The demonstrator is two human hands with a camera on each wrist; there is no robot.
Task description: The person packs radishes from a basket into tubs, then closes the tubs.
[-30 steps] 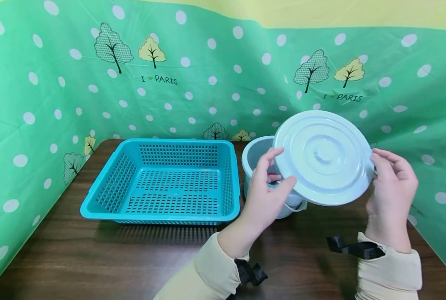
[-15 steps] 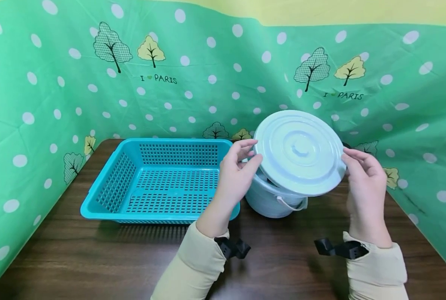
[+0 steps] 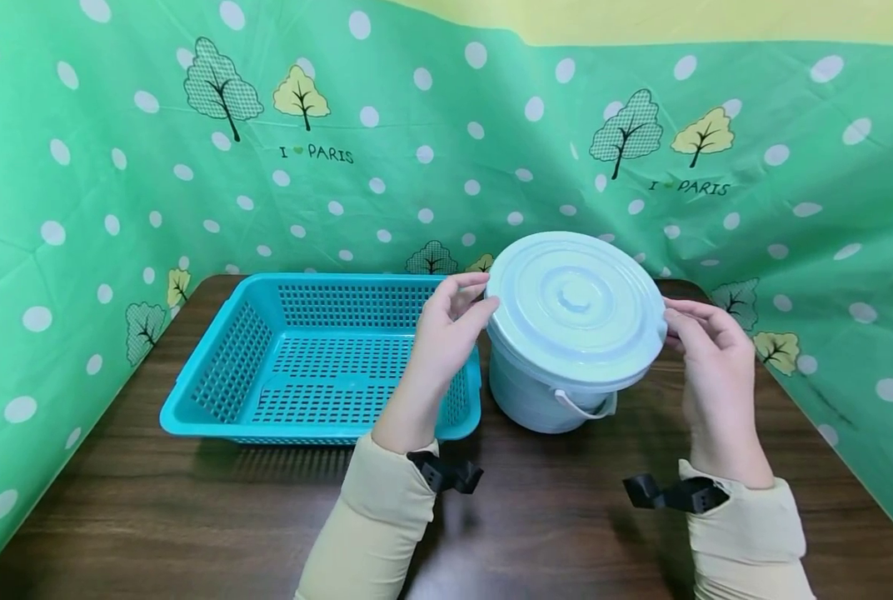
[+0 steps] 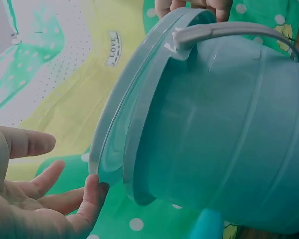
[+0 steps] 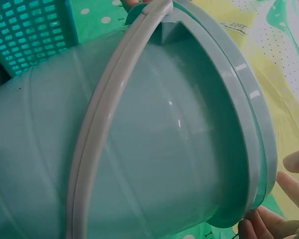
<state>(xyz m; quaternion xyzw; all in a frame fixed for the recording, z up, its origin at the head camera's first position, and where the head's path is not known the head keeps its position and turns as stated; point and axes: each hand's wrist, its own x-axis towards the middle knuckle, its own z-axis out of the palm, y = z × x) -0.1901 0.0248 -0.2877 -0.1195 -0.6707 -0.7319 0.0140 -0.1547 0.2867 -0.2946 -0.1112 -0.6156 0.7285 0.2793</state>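
A pale blue round lid (image 3: 576,333) with a small central knob lies over the mouth of a matching pail (image 3: 540,404), tipped so that a narrow gap shows between lid and pail rim in the left wrist view. My left hand (image 3: 446,333) holds the lid's left edge, thumb and fingertips at the rim. On the opposite side my right hand (image 3: 716,367) grips the right edge, thumb above and fingertips below. The pail's light carrying handle (image 5: 97,114) hangs down its side. The lid hides the pail's inside.
Left of the pail stands a turquoise perforated plastic basket (image 3: 341,432), its near right corner close to the pail. Both are on a dark wooden table (image 3: 214,517). A green dotted cloth (image 3: 386,108) with printed trees hangs behind and at the sides.
Both hands have brought the lid left and down from beside the pail to over its mouth. The red item glimpsed inside the pail earlier is now covered.
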